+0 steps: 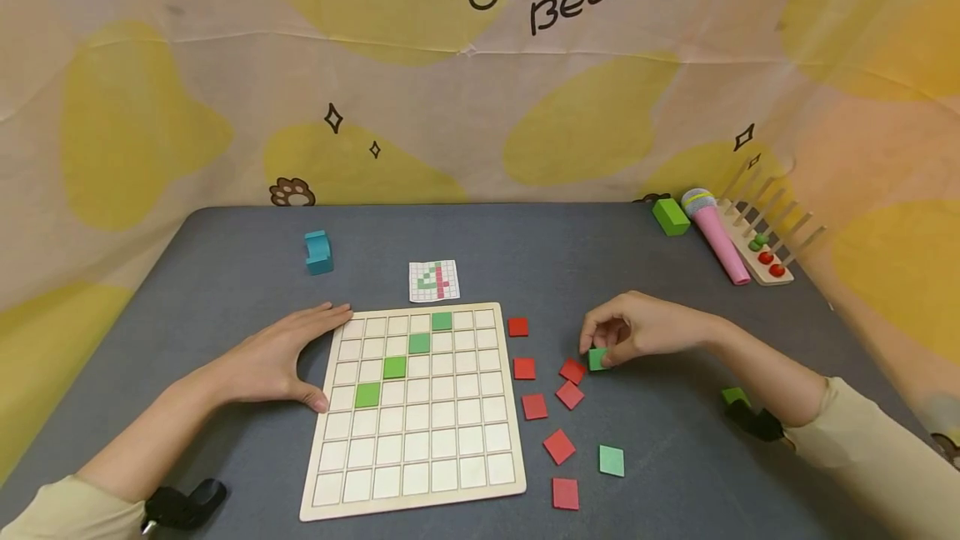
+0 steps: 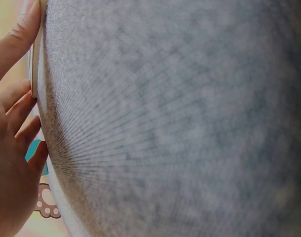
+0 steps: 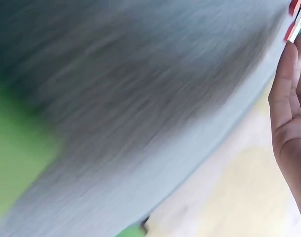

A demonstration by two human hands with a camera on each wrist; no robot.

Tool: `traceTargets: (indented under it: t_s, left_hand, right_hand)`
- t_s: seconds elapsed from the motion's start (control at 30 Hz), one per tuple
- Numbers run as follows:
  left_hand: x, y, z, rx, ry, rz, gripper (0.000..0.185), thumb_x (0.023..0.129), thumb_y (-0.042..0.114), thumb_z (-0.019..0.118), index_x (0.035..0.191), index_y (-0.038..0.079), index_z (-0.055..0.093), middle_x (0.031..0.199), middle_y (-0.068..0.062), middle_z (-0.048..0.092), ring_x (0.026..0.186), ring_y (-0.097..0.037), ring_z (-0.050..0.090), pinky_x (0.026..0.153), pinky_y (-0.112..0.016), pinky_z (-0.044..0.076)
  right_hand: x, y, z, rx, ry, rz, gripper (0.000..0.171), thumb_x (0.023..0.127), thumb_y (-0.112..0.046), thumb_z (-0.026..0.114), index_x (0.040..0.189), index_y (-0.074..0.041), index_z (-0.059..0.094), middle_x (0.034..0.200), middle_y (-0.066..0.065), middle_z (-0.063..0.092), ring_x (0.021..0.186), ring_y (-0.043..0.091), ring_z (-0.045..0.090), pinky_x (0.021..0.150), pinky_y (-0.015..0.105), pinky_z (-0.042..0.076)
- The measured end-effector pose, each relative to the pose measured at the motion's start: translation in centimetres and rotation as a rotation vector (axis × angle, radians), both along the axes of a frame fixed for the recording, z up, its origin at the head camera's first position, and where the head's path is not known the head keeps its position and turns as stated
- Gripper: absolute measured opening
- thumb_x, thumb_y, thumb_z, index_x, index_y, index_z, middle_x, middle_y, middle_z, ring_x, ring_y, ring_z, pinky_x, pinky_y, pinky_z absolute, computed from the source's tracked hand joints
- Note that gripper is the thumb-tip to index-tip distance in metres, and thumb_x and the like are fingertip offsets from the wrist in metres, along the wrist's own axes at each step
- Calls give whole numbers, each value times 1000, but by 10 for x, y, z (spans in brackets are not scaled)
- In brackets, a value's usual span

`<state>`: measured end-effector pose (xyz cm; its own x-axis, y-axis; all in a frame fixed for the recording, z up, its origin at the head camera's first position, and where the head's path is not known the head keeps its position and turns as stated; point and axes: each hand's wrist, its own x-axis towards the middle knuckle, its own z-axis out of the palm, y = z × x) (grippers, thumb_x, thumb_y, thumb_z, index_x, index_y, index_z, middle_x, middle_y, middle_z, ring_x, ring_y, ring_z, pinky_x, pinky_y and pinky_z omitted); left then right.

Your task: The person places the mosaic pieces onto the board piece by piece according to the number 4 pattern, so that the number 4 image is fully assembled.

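Grip of the left hand [image 1: 273, 361] spread wide, holding nothing, thumb and fingertips at left edge of the grid board [image 1: 443, 413]: press lightly for steadiness. Rightward, red tiles [image 1: 558, 446], loose on the counter [image 1: 675, 473]: lift clear of them. Beside two of those, green tile [image 1: 597, 359], pinched in the nearly closed grip of the right hand [image 1: 637, 326]: hold by edges, lower flat.
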<state>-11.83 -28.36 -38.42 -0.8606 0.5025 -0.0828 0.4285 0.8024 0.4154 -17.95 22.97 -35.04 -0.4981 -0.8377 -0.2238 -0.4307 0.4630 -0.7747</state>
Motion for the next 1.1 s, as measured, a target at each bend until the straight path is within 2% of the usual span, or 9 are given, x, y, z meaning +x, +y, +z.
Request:
traceTargets:
  t_s: [0.23, 0.4, 0.67, 1.1]
  left_hand:
    - [0, 1, -1, 1, -3, -5, 123, 55, 77, 77, 152, 12, 38, 158, -12, 40, 147, -43, 32, 111, -64, 34]
    - [1, 1, 0, 4, -4, -4, 122, 56, 76, 78, 152, 12, 39, 158, -12, 40, 146, -43, 33, 110, -64, 33]
    - [1, 2, 2, 0, -7, -5, 122, 56, 75, 78, 152, 11, 39, 158, -12, 41, 146, -43, 33, 111, -65, 34]
    - [2, 0, 3, 2, -3, 0, 122, 56, 77, 77, 152, 11, 38, 157, -12, 41, 146, -44, 33, 109, -66, 35]
  right_hand:
    - [3, -46, 3, -10, 47, -21, 16, 85, -15, 76, 100, -23, 73, 85, -5, 69, 78, 7, 62, 69, 23, 55]
    - [4, -77, 11, -21, 73, -25, 16, 85, -13, 76, 99, -20, 73, 86, -7, 69, 80, 8, 64, 72, 24, 56]
    - [3, -120, 22, -59, 130, 25, 18, 84, -11, 75, 101, -16, 74, 86, -8, 68, 79, 6, 61, 71, 21, 55]
    - [-1, -178, 34, -149, 103, 55, 20, 84, -9, 74, 102, -17, 75, 88, -4, 67, 79, 8, 61, 73, 20, 53]
